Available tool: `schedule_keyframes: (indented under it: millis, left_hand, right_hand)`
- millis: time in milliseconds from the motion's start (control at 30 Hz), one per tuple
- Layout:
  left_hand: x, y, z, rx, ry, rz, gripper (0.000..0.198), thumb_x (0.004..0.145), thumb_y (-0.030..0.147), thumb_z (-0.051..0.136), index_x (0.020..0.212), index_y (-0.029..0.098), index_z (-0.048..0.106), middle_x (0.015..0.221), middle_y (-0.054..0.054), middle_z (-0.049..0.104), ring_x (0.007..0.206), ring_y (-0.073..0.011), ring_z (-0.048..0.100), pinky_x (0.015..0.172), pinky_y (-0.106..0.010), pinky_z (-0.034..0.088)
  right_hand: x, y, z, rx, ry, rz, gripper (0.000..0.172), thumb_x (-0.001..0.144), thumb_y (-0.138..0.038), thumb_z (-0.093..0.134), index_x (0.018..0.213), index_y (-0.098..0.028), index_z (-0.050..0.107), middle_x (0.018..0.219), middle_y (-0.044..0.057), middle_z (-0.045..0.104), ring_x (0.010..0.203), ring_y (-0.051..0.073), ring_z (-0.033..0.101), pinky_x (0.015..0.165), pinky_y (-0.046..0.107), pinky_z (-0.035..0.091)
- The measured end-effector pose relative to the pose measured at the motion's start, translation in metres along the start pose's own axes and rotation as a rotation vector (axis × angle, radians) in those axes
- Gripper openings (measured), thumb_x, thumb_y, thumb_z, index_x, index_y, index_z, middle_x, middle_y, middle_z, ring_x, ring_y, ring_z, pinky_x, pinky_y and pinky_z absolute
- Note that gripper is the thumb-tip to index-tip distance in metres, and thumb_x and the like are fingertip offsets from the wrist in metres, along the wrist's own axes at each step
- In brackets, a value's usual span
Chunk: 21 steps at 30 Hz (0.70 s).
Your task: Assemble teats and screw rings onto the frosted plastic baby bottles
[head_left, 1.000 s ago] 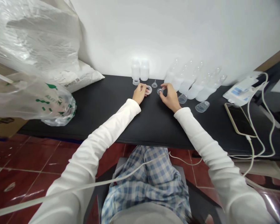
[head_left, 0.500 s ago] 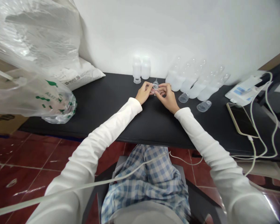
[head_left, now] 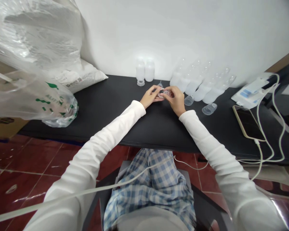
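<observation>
My left hand (head_left: 151, 97) and my right hand (head_left: 175, 98) meet over the black table, fingers closed around small clear plastic parts. A clear, ring-shaped bottle collar (head_left: 162, 92) shows between them, partly covered by fingers. Just behind my left fingertips is a clear bottle nipple (head_left: 160, 84); whether it touches them I cannot tell. Beyond my hands stand two frosted bottles (head_left: 149, 70), with a clear collar ring (head_left: 141, 83) in front. Right of my right hand is a row of several capped baby bottles (head_left: 202, 91), and two clear caps (head_left: 209, 109) lie before it.
A black table (head_left: 106, 118) runs along a white wall. Plastic bags (head_left: 60, 102) and a white sack (head_left: 86, 75) crowd the left. A phone (head_left: 249, 123) with white cables (head_left: 271, 146) and a white-blue packet (head_left: 249, 93) lie right. A pale cable (head_left: 98, 189) crosses my lap.
My right hand has turned inward and its fingers have closed over the clear parts. The collar sits lower and more to the right between my hands, and the nipple is more hidden.
</observation>
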<state>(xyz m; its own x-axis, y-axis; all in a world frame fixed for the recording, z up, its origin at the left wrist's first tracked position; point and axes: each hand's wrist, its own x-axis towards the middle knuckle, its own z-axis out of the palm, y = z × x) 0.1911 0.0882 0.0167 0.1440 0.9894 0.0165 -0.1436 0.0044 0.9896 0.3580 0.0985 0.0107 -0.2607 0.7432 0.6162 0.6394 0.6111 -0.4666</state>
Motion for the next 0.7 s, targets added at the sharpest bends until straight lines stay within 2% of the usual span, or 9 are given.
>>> schedule_keyframes:
  millis: [167, 300, 400, 533, 700]
  left_hand:
    - [-0.0013, 0.0017, -0.0002, -0.094, 0.017, -0.054, 0.012, 0.106, 0.027, 0.050, 0.105, 0.019, 0.058, 0.083, 0.000, 0.074, 0.081, -0.0108, 0.077, 0.104, -0.038, 0.059]
    - [-0.0008, 0.0018, -0.0009, -0.108, 0.015, -0.059, 0.013, 0.107, 0.028, 0.048, 0.104, 0.019, 0.057, 0.080, 0.000, 0.074, 0.082, -0.0112, 0.077, 0.103, -0.037, 0.060]
    - [0.0007, 0.0004, -0.0019, -0.096, 0.015, -0.063, 0.016, 0.107, 0.032, 0.049, 0.104, 0.019, 0.058, 0.086, -0.002, 0.076, 0.085, -0.0122, 0.078, 0.103, -0.037, 0.060]
    - [0.0025, -0.0016, -0.0035, -0.097, 0.003, -0.070, 0.017, 0.106, 0.034, 0.053, 0.103, 0.019, 0.058, 0.090, -0.003, 0.076, 0.085, -0.0123, 0.077, 0.105, -0.038, 0.059]
    - [0.0023, -0.0010, -0.0038, -0.115, -0.026, -0.089, 0.012, 0.106, 0.028, 0.052, 0.103, 0.018, 0.056, 0.082, -0.002, 0.075, 0.077, -0.0109, 0.076, 0.104, -0.038, 0.059]
  right_hand:
    - [-0.0002, 0.0023, -0.0006, -0.064, -0.067, -0.043, 0.039, 0.105, -0.049, 0.048, 0.128, -0.027, 0.070, 0.111, 0.011, 0.062, 0.094, 0.023, 0.063, 0.091, 0.046, 0.058]
    - [-0.0003, 0.0026, 0.0015, -0.107, -0.093, -0.038, 0.041, 0.106, -0.043, 0.044, 0.137, -0.030, 0.067, 0.121, 0.014, 0.060, 0.100, 0.026, 0.065, 0.095, 0.050, 0.059]
    - [-0.0008, -0.0004, 0.0012, -0.099, -0.111, -0.035, 0.045, 0.107, -0.041, 0.037, 0.142, -0.030, 0.063, 0.122, 0.014, 0.061, 0.105, 0.026, 0.065, 0.098, 0.052, 0.058]
    - [-0.0019, -0.0034, 0.0005, -0.055, -0.121, -0.064, 0.045, 0.108, -0.041, 0.034, 0.141, -0.027, 0.061, 0.121, 0.013, 0.062, 0.106, 0.025, 0.064, 0.097, 0.049, 0.059]
    - [-0.0032, 0.0010, 0.0033, 0.042, -0.071, -0.115, 0.034, 0.105, -0.044, 0.045, 0.123, -0.023, 0.065, 0.111, 0.010, 0.066, 0.089, 0.021, 0.062, 0.087, 0.041, 0.058]
